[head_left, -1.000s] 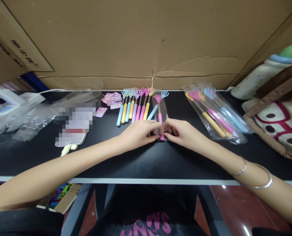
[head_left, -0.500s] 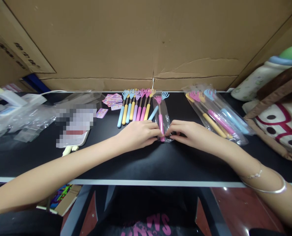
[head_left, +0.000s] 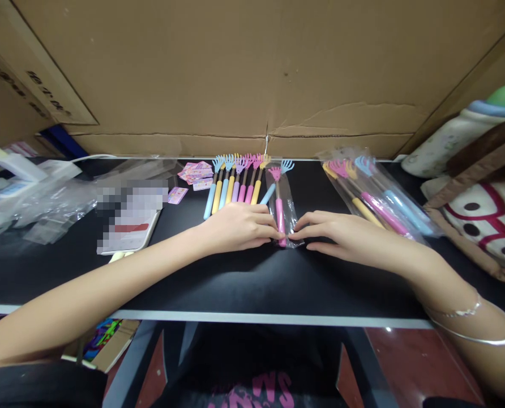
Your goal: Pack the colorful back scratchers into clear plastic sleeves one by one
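A pink back scratcher (head_left: 280, 212) lies in a clear plastic bag (head_left: 290, 218) on the black table, claw end away from me. My left hand (head_left: 246, 228) reaches in from the left, its fingers drawn together and their tips on the lower end of the pink handle. To the right of the bag, my right hand (head_left: 339, 233) has its fingers stretched and apart, with the index fingertip at the bag's edge. A blue back scratcher (head_left: 268, 194) lies tilted beside the pink one. Further left is a row of loose back scratchers (head_left: 235, 184), partly hidden by my left hand.
Bagged back scratchers (head_left: 373, 195) lie to the right, near a brown and white bag (head_left: 482, 215) and a bottle (head_left: 441, 139). On the left are small printed cards (head_left: 196, 172), a phone (head_left: 136, 221) and crumpled clear bags (head_left: 61, 204). Cardboard (head_left: 252, 73) stands behind the table.
My right hand has opened its fingers and drawn slightly right, away from the bag's lower edge. My left hand stays by the pink handle. The view has shifted a little.
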{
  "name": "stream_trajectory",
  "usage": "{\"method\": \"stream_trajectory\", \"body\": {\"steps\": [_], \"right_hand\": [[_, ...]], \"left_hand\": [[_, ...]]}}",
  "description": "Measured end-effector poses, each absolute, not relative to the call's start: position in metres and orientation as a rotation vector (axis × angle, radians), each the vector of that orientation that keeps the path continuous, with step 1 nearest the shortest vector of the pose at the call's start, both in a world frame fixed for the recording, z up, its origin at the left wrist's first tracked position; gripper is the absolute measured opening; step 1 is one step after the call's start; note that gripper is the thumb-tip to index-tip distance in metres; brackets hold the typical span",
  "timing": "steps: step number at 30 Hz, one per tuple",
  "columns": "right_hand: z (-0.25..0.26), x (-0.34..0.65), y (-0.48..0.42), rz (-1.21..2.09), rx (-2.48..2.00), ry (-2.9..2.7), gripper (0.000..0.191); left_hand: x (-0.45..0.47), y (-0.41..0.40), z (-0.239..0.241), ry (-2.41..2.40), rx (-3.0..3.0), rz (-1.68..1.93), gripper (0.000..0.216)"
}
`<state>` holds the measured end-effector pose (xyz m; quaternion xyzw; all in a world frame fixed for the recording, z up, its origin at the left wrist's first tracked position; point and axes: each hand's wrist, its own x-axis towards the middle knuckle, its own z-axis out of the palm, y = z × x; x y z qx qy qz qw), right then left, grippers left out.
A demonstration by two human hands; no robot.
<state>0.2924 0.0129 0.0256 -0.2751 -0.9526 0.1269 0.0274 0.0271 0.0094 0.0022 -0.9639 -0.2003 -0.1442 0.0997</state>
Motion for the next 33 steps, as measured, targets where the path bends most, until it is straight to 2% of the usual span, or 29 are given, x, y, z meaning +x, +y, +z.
{"method": "stream_trajectory", "body": {"steps": [13,21,27,30,33], "right_hand": [[0.022,0.29,0.009,0.336,-0.936,-2.931,0.031],[0.023,0.288,0.008,0.372,-0.919,-2.924,0.029],[0.02,0.288,0.009,0.341,-0.922,-2.9,0.03],[0.02,0.288,0.009,0.363,-0.931,-2.892,0.033],[0.021,0.287,0.008,0.374,-0.941,-2.89,0.032]], "left_hand": [[0.041,0.019,0.011,-0.275,-2.622,-0.309,0.038],[0.041,0.023,-0.005,-0.099,-2.333,-0.647,0.027],[0.04,0.021,-0.007,-0.321,-2.364,-0.647,0.025],[0.038,0.018,-0.006,-0.562,-2.462,-0.624,0.02],[0.038,0.011,-0.004,-0.892,-2.553,-0.576,0.029]]}}
